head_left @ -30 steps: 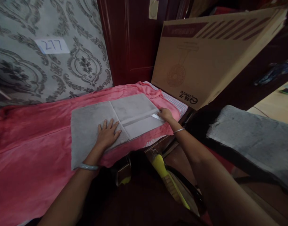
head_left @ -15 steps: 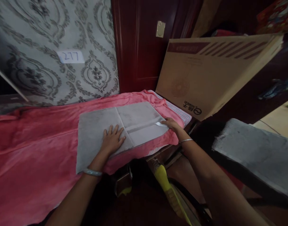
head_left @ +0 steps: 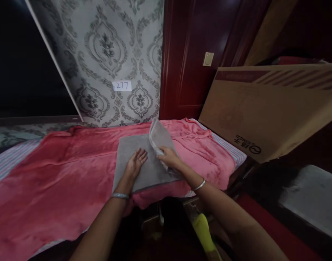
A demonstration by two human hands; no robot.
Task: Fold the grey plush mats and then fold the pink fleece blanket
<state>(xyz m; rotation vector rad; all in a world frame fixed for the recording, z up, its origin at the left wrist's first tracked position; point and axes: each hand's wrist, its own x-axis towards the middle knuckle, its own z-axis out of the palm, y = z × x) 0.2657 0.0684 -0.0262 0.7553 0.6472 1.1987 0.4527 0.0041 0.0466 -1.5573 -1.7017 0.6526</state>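
A grey towel lies on a pink blanket spread over a bed. My left hand rests flat on the towel's left half, fingers stretched out. My right hand grips the towel's right edge and holds that half lifted and folded over toward the left, so the flap stands up above the middle of the towel. Both wrists wear a bangle.
A large cardboard box leans at the right of the bed, against a dark red door. Patterned wallpaper with a paper label "277" stands behind. A grey cushion sits at right, a yellow object below.
My right hand has lifted the towel's right edge and carried it leftward, folding the towel over. My left hand stayed flat on the towel. The view has tilted up and shifted.
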